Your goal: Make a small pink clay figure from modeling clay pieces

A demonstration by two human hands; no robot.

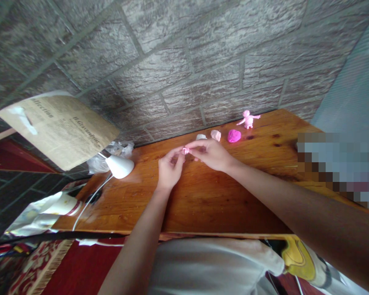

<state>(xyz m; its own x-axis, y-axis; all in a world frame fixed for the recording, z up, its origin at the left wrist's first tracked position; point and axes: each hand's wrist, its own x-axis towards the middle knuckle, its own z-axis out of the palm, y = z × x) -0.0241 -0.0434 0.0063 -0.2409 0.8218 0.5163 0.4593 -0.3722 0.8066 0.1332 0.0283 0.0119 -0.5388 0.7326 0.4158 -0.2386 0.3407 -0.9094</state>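
Note:
Over the wooden table (209,205), my left hand (169,170) and my right hand (213,153) meet at a small piece of pink modelling clay (186,150). Fingertips of both hands pinch it from either side. Just behind my right hand lie a white lump of clay (201,136), partly hidden by that hand, and a pale pink lump (215,135). Farther right is a bright magenta lump (234,136). A pink clay figure (248,119) with outstretched arms stands upright near the wall.
A white lamp (120,166) with a printed paper shade (61,127) stands at the left, a crumpled plastic bag (100,163) behind it. Its white cord (90,200) runs to the front edge. A paper cup (64,203) sits at the left end. The brick-patterned wall (172,69) borders the table's back.

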